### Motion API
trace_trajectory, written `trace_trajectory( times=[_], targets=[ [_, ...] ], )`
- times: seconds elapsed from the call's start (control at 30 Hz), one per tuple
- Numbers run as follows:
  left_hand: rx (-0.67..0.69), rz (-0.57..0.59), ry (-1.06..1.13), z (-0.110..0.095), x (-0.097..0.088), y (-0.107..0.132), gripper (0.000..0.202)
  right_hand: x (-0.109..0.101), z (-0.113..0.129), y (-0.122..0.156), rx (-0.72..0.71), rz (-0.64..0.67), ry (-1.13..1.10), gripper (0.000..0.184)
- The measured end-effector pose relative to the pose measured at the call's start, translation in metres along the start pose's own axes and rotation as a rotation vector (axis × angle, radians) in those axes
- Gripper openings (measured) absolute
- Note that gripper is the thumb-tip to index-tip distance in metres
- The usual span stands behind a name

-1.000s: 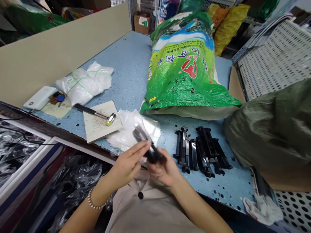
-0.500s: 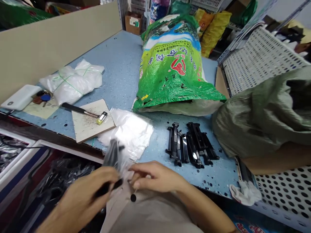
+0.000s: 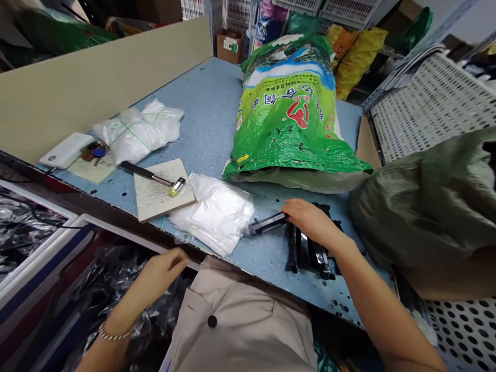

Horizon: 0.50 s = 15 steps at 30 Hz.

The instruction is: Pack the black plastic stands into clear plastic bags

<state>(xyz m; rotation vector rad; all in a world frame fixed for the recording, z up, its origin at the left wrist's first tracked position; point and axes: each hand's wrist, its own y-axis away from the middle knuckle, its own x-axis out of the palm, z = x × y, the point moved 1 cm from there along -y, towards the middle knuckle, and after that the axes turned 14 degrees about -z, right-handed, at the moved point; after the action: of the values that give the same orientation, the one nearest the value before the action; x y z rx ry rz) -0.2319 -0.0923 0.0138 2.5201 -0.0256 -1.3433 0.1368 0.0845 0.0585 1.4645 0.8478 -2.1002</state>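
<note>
Nearest the camera, a person's left hand (image 3: 161,268) hangs below the front edge of the blue table (image 3: 207,116), off the work surface and above crumpled plastic film (image 3: 96,281). Its fingers are loosely curled and hold nothing visible. A bead bracelet (image 3: 110,335) sits at the wrist.

On the table, the right hand (image 3: 310,219) rests palm down with its fingers folded over one end of a black part (image 3: 267,223). The part lies flat and points left toward a stack of clear bags (image 3: 217,214), its free tip just beside the stack's right edge. Under and behind the wrist lies a pile of black parts (image 3: 310,254), close to the table's front edge.

An olive sack (image 3: 430,201) bulks up just right of the pile and closes off that side. To the left, past the bags, a hammer (image 3: 153,178) lies across a board (image 3: 163,196) whose near corner reaches the table edge.

Farther back, a green sack (image 3: 290,119) lies on its side, its mouth near the hand, with only a narrow strip of bare tabletop between them. The widest open surface runs along the sack's left side. White bundles (image 3: 135,132) and a power bank (image 3: 65,150) sit at the far left against a beige partition (image 3: 96,85). A perforated shelf (image 3: 426,108) borders the right.
</note>
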Motion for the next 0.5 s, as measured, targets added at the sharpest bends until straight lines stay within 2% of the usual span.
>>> trace_trajectory(
  times=[0.07,0.1,0.13,0.17,0.23,0.27,0.33,0.43,0.5],
  targets=[
    [0.15,-0.264,0.102,-0.047,-0.001,-0.031,0.03,-0.01,0.004,0.001,0.175,-0.071,-0.102,0.026],
    [0.216,-0.399,0.077,-0.066,0.003,-0.046,0.029,-0.012,0.007,0.002,0.278,-0.103,-0.177,0.027],
    [0.275,-0.484,0.028,-0.081,0.008,-0.061,0.027,-0.012,0.012,0.003,0.373,-0.127,-0.274,0.029],
    [0.312,-0.519,-0.017,-0.091,0.014,-0.075,0.024,-0.01,0.018,0.005,0.454,-0.143,-0.391,0.03],
    [0.317,-0.504,-0.025,-0.097,0.023,-0.098,0.018,-0.001,0.032,0.008,0.576,-0.151,-0.652,0.031],
    [0.279,-0.473,0.039,-0.094,0.024,-0.106,0.018,0.006,0.039,0.009,0.628,-0.147,-0.784,0.031],
    [0.131,-0.417,0.282,-0.082,0.019,-0.117,0.021,0.021,0.053,0.009,0.741,-0.121,-1.038,0.034],
    [-0.124,-0.299,0.737,-0.064,0.008,-0.119,0.028,0.039,0.071,0.0,0.883,-0.049,-1.374,0.039],
    [-0.207,-0.237,0.946,-0.06,0.004,-0.115,0.03,0.048,0.083,-0.012,0.932,0.016,-1.543,0.042]
  ],
)
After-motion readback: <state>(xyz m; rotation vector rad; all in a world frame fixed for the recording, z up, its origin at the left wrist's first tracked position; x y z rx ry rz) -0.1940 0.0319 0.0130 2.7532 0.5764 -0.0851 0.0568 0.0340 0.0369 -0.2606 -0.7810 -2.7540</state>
